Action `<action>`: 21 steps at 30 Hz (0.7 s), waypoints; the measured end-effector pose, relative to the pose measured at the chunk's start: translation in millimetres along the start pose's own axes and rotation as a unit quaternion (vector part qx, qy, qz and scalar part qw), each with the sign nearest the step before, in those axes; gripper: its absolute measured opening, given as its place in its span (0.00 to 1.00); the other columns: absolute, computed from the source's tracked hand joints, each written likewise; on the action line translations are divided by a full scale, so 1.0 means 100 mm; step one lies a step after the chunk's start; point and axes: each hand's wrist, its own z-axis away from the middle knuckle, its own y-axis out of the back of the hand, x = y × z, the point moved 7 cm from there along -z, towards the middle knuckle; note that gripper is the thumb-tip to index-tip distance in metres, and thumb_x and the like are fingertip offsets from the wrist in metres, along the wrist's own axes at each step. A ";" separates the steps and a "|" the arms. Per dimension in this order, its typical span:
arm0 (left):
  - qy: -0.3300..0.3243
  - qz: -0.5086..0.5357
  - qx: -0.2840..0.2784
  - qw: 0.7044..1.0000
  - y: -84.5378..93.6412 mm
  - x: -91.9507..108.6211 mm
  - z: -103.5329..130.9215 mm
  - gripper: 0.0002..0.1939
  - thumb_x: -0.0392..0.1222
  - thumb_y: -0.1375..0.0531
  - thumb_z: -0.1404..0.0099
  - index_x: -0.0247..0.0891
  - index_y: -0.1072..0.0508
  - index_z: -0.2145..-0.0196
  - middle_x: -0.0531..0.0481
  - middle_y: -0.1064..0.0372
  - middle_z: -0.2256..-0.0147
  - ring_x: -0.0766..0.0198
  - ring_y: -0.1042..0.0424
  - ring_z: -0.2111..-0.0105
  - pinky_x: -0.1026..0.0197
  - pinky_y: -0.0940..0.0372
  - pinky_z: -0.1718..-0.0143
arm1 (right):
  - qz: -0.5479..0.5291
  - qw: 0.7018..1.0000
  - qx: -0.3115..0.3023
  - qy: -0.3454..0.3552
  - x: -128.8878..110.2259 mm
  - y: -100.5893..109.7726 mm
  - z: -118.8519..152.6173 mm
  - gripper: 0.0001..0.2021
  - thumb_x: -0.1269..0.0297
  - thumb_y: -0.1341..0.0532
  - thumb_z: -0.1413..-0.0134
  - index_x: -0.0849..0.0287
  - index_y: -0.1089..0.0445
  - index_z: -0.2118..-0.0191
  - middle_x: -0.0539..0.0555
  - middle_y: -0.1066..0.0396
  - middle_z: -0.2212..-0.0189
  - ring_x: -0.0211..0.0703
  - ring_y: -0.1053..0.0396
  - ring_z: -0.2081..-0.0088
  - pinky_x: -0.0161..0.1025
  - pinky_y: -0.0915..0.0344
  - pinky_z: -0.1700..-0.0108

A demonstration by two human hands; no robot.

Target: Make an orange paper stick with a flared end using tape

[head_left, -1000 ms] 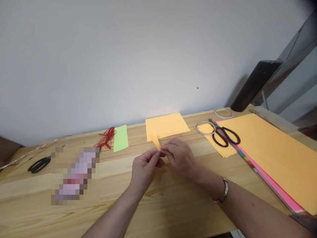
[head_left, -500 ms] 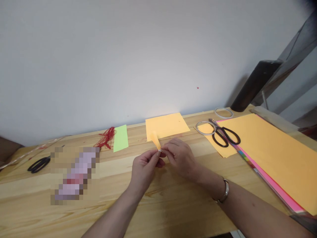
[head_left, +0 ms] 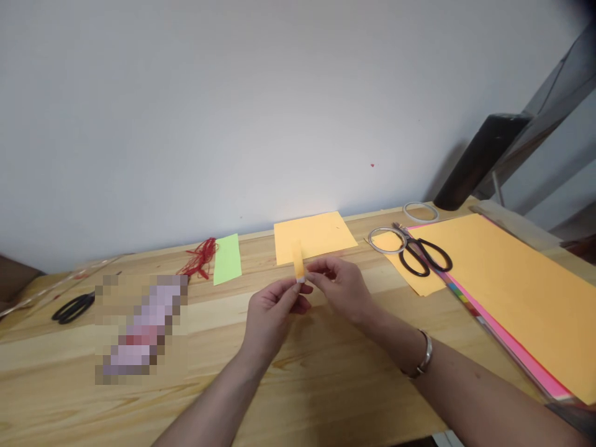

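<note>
Head view: left hand (head_left: 274, 310) pinches orange strip (head_left: 298, 266), its far tip indistinct.

The wall (head_left: 233, 112) is being softly lit, a shadow (head_left: 450, 165) is being cast beside the black cylinder (head_left: 479, 162), and one patch (head_left: 144, 329) (at left) is being pixelated.

Right wrist (head_left: 395, 338) is wearing a narrow, shiny silver bangle (head_left: 427, 352), behind the grip; both forearms (head_left: 221, 397) are showing bare.
</note>
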 end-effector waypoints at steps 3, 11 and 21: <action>-0.001 -0.006 -0.005 1.000 -0.01 0.01 0.00 0.10 0.45 0.36 0.45 0.36 0.22 0.70 0.48 0.25 0.71 0.70 0.32 0.78 0.67 0.34 0.75 | -0.064 0.995 -0.058 -0.058 0.05 -0.08 -0.03 0.07 0.64 0.38 0.52 0.63 0.27 0.71 0.52 0.27 0.73 0.39 0.31 0.69 0.35 0.36 0.65; -0.007 -0.028 -0.024 0.999 -0.04 0.01 0.01 0.11 0.47 0.36 0.45 0.35 0.22 0.70 0.48 0.26 0.73 0.69 0.32 0.78 0.66 0.35 0.74 | -0.095 0.989 -0.094 -0.071 0.04 -0.12 -0.04 0.08 0.64 0.38 0.55 0.62 0.29 0.79 0.48 0.32 0.80 0.35 0.36 0.74 0.33 0.41 0.69; 0.004 -0.074 -0.069 0.995 -0.08 0.03 0.01 0.12 0.48 0.37 0.45 0.35 0.24 0.76 0.49 0.28 0.77 0.68 0.33 0.78 0.66 0.38 0.75 | -0.207 0.965 -0.095 -0.132 0.16 -0.07 -0.08 0.15 0.53 0.36 0.57 0.62 0.27 0.69 0.49 0.33 0.76 0.33 0.39 0.73 0.33 0.43 0.71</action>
